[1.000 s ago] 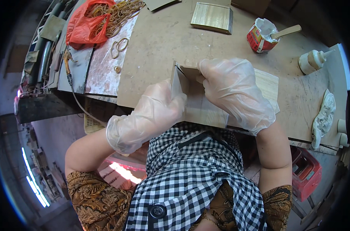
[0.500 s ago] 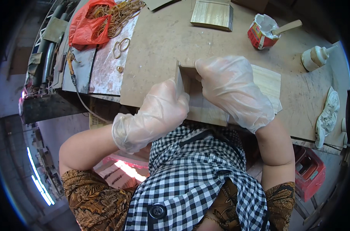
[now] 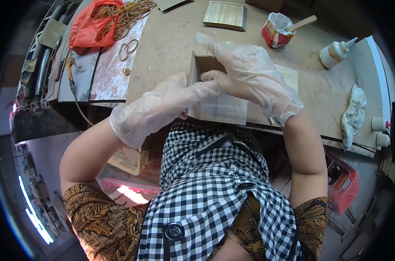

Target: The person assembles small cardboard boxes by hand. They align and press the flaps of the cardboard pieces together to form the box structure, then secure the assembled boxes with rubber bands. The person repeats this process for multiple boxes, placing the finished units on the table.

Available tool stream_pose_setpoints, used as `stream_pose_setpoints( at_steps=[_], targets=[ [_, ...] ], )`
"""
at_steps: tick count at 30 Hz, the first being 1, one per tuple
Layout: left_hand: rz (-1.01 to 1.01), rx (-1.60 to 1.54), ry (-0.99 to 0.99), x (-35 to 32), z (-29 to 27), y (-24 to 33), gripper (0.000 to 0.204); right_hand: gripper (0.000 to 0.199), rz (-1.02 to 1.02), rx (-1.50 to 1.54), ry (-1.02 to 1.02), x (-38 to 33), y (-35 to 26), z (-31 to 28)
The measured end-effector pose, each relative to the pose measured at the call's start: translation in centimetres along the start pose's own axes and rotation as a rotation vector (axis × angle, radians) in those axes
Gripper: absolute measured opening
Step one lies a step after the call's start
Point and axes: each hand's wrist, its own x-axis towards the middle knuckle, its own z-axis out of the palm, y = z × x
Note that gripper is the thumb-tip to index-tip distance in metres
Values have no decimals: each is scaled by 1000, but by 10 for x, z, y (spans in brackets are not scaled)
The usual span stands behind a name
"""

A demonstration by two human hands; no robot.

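A small open wooden box with thin upright walls sits at the table's near edge, in front of my apron. My left hand, in a thin translucent glove, grips the box's left wall, one finger reaching across toward the right. Above the box's far right corner is my gloved right hand. Its fingers stretch out to the far left, apart from the thumb, which points into the box, and the fingertips are blurred. Partly behind my right hand lies a pale wood panel.
Far back stand another wooden piece and a red-and-white tub of white paste with a stick. To the right are a squeeze bottle and a crumpled white cloth. Rubber bands spill from a red bag at far left.
My right hand has loosened from the box's far corner and stretched its fingers out. My left hand has stayed at the left wall, one finger now extended rightward. The whole view has shifted slightly.
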Motion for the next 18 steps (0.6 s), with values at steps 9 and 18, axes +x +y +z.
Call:
stream_pose_setpoints(
  at_steps=[9, 18],
  targets=[
    [142, -230, -24, -19, -10, -7, 61, 58, 57, 43, 270, -22, 5, -21],
    [186, -47, -21, 5, -2, -20, 45, 32, 113, 115, 195, -41, 19, 9]
  ],
)
